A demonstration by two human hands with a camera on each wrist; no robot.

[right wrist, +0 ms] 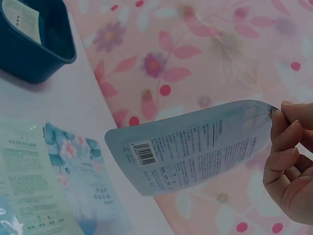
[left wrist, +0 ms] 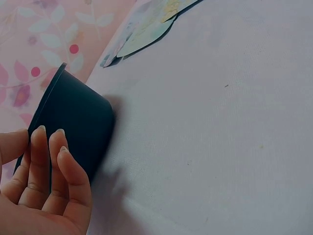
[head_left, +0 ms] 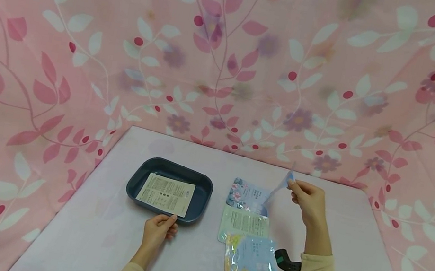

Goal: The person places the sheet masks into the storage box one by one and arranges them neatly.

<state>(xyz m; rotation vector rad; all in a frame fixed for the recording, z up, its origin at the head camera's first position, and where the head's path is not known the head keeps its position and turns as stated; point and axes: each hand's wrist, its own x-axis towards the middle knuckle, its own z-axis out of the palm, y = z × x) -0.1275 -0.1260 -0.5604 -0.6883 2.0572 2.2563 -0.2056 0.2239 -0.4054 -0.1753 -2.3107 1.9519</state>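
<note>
"Right grip (head_left: 309, 201), what's it got?"

"Blue pouch (right wrist: 195, 156), pinched by one end, aloft and tilted near the bench's (head_left: 84, 233) far edge, right of centre, I see."

"And your left grip (head_left: 158, 230)?"

"I have it pinching the dark blue tray's (head_left: 202, 194) near rim, toward the left edge, printed packet (head_left: 168, 194) inside."

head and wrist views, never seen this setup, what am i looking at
No machine here, just a person working bare-handed. The head view looks down from the head; the others look out from each wrist. On the white-covered table sits a dark blue rectangular tray holding a cream printed packet. The left hand pinches the tray's near rim. To the right lie a glossy blue floral pouch, a pale green pouch and a blue-and-yellow pouch. The right hand holds up a flat pale blue printed pouch by one end.
</note>
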